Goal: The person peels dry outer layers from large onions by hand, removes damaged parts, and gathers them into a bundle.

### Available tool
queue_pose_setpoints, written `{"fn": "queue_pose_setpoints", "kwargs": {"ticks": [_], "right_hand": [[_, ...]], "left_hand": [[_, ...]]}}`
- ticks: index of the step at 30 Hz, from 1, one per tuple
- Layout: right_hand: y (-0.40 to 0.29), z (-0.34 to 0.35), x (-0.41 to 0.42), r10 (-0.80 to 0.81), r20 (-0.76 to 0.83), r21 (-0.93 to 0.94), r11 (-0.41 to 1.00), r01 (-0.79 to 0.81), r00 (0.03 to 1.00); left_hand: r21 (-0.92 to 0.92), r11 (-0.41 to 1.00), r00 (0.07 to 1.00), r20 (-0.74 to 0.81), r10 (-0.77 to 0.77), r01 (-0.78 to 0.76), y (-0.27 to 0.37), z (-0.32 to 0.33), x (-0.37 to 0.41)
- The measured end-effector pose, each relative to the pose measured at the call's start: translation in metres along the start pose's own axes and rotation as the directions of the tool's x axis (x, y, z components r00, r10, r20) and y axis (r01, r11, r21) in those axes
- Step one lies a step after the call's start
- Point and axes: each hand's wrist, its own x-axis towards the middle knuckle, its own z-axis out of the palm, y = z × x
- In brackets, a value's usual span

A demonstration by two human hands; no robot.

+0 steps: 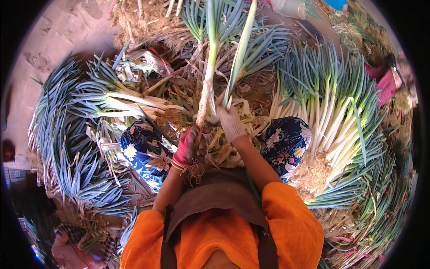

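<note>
My left hand (187, 147), in a red glove with a dirt-stained palm side, grips a long green onion (211, 60) near its root end. The onion stands nearly upright in the picture, its leaves pointing away from me and its roots (194, 171) hanging below the hand. In a pale knit glove, my right hand (231, 123) is closed on the base of an outer leaf (240, 55), which angles away to the right of the stalk. A thin strip of skin (211, 95) hangs between stalk and right hand. Peeled husks (220, 148) lie beneath both hands.
White-stemmed onions (331, 117) are heaped beside my right knee, and a smaller bunch (124, 104) lies at front left. Unpeeled onions (67, 134) curve along the left. More rooty bundles (151, 25) lie ahead. Another person (77, 248) is at lower left.
</note>
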Motion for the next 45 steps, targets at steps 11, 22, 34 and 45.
{"fn": "queue_pose_setpoints", "kwargs": {"ticks": [11,22,34,45], "right_hand": [[0.02,-0.051,-0.089,0.248,0.293,-0.753,0.655,0.062,0.923],[-0.124,-0.041,0.069,-0.186,0.018,0.068,0.98,0.185,0.982],[-0.076,-0.044,0.121,-0.095,-0.326,0.517,0.815,0.262,0.94],[-0.071,-0.029,0.079,-0.313,-0.257,-0.135,0.949,0.286,0.915]], "left_hand": [[0.175,0.97,0.972,-0.137,0.191,-0.166,0.015,-0.012,0.028],[0.296,0.907,0.873,-0.299,0.385,-0.299,-0.043,0.025,-0.002],[0.226,0.943,0.889,-0.336,0.311,-0.244,-0.073,0.038,-0.012],[0.217,0.963,0.894,-0.382,0.233,-0.158,-0.081,0.04,-0.016]]}}
